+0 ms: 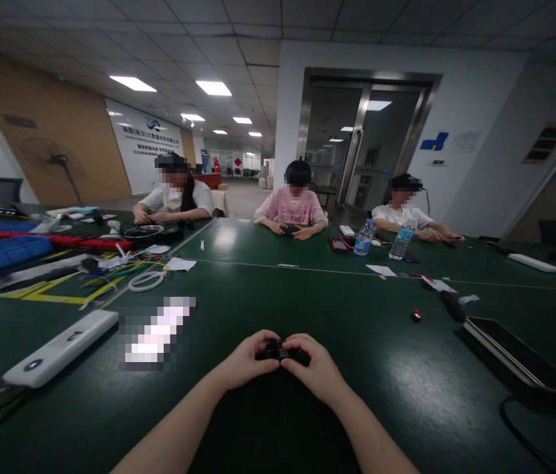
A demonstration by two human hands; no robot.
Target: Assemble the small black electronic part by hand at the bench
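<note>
Both my hands meet over the near middle of the green table (268, 289). My left hand (247, 360) and my right hand (313, 366) are closed from either side on a small black object (278, 351), with the fingertips pinching it between them. Most of that object is hidden by my fingers, so I cannot make out what it is. My forearms run back toward the bottom edge of the view.
A white power strip (60, 347) lies at the left. A tablet (519, 355) lies at the right, with a small red piece (415, 316) nearby. Blue trays (4, 253) and cables (124, 270) clutter the far left. Three people sit across the table, with two water bottles (364, 238).
</note>
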